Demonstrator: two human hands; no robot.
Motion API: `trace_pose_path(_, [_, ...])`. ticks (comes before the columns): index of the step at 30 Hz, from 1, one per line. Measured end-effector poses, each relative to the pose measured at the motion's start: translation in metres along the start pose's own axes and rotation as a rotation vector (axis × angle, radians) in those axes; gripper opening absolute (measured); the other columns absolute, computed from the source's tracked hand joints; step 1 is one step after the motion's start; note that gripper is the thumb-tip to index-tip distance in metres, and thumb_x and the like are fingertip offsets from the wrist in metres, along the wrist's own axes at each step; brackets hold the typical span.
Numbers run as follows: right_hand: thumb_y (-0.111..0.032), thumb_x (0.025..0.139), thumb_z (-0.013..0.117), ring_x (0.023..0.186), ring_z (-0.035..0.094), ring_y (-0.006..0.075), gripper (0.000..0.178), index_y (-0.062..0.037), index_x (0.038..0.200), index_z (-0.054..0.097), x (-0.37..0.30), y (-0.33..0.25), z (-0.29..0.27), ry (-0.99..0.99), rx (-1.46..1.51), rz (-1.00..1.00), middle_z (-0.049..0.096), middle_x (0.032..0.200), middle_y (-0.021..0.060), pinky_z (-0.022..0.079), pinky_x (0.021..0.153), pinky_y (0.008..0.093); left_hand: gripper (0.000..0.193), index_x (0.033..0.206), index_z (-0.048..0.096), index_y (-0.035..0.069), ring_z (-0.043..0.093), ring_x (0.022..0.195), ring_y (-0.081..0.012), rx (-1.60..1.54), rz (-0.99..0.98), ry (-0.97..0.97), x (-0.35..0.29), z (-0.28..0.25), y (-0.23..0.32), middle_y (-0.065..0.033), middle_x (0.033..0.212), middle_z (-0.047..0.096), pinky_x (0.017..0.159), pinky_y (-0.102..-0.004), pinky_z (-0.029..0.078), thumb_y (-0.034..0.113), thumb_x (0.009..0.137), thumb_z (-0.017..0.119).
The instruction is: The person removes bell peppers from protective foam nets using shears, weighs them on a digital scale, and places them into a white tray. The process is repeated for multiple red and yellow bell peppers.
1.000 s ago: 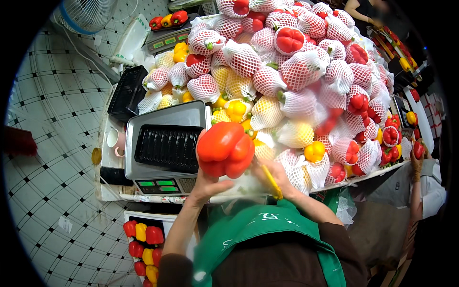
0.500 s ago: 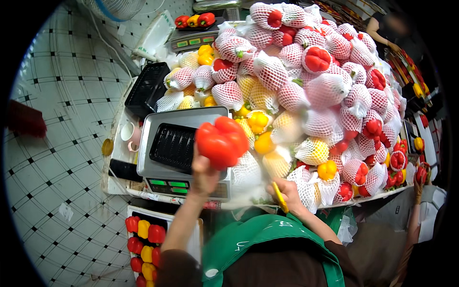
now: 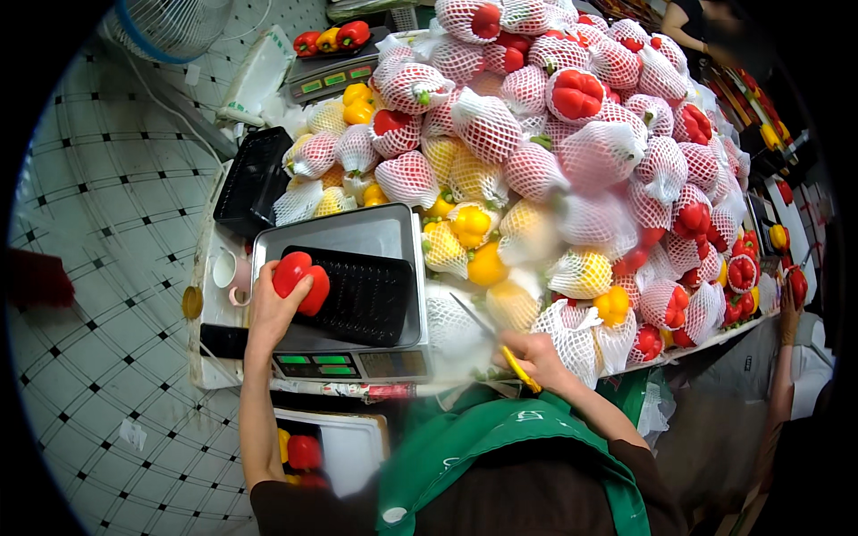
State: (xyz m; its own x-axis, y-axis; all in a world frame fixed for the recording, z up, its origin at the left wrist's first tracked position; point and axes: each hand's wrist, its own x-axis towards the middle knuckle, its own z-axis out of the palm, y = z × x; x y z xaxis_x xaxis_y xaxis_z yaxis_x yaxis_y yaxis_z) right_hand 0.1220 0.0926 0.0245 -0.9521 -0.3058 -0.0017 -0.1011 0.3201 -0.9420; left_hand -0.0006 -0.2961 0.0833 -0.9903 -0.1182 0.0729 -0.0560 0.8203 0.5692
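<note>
My left hand is closed around a red bell pepper, over the left end of a black plastic tray. The tray lies slightly askew on the metal pan of a digital scale. In my right hand is a knife with a yellow handle, its thin blade pointing up and to the left. Just beyond that hand rises a big heap of red and yellow bell peppers, many in white foam nets. A whitish blur covers part of the heap near the blade.
Left of the scale stand a pinkish mug and a stack of black trays. A second scale bears several peppers at the back. Below the table edge is a white box with peppers. Another person's hand holds a pepper at the right.
My left hand has moved left and down with the red pepper, from in front of the scale to the tray's left end. The tray now lies farther right and turned. The knife blade shows clearly.
</note>
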Motion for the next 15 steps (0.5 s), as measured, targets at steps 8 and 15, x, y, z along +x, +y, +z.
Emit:
trace_pose_path(8, [-0.019,0.089,0.061,0.053,0.038,0.0048,0.027,-0.0029,0.072,0.048,-0.003,0.008,-0.01,0.234,0.321,0.188,0.045,0.058,-0.003,0.033,0.047,0.0226,0.037,0.116,0.054,0.001,0.057,0.102,-0.0307,-0.097,0.705,-0.381,0.017,0.105,0.133,-0.0163,0.121,0.052,0.087,-0.0412,0.046,0.012,0.082,0.063])
trace_pose_path(15, [-0.021,0.091,0.059,0.053,0.041,0.0037,0.022,-0.0027,0.079,0.055,-0.015,0.009,-0.024,0.345,0.431,0.244,0.045,0.059,-0.0043,0.032,0.047,0.0215,0.057,0.118,0.048,0.004,0.056,0.096,-0.0408,0.29,0.529,-0.3,0.05,0.231,0.17,-0.0226,0.106,0.053,0.081,-0.0476,0.048,0.027,0.073,0.073])
